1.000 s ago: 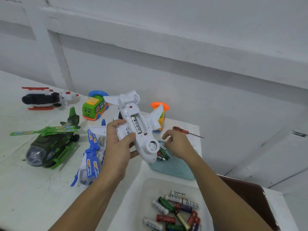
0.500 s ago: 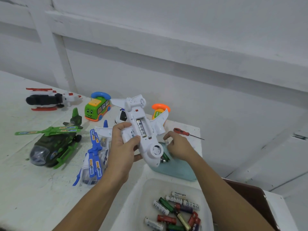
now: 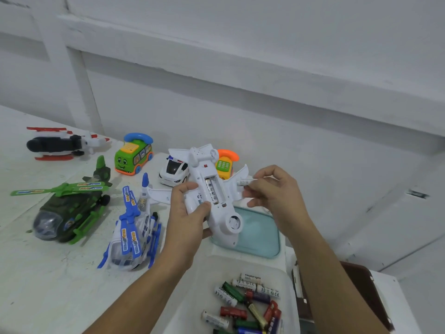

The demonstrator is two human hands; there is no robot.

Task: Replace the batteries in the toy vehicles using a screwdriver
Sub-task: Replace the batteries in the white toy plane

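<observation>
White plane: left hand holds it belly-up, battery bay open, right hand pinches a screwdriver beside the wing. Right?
Not quite. The right hand pinches a white battery, not a screwdriver, beside the wing. The rest holds in the head view: the left hand holds the white plane belly-up with its battery bay open.
</observation>
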